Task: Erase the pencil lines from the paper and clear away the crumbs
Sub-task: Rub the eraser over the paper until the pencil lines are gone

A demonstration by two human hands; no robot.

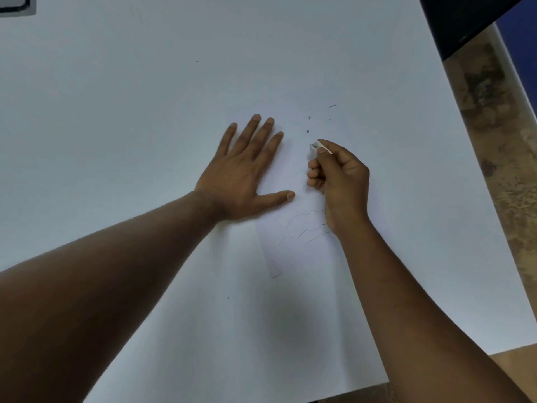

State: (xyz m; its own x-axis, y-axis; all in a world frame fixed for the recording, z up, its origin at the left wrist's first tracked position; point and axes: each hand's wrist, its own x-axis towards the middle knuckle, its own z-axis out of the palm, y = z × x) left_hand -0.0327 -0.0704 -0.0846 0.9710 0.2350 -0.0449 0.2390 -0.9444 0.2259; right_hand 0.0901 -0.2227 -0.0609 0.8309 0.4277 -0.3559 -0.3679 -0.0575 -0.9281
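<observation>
A white sheet of paper (293, 251) lies on the white table (130, 97), with wavy pencil lines (302, 231) across its near half. My left hand (247, 175) lies flat with straight, spread fingers, pressing on the paper's left part. My right hand (338, 175) pinches a small white eraser (319, 146) between thumb and forefinger, its tip at the paper's far part. Dark eraser crumbs (308, 128) are scattered just beyond the eraser, and one longer crumb (332, 106) lies farther off.
The table's right edge (465, 141) runs diagonally, with brown patterned floor (505, 170) beyond it. A dark object (465, 21) sits at the top right and a dark-framed item (16, 5) at the top left corner. Tiny specks dot the table.
</observation>
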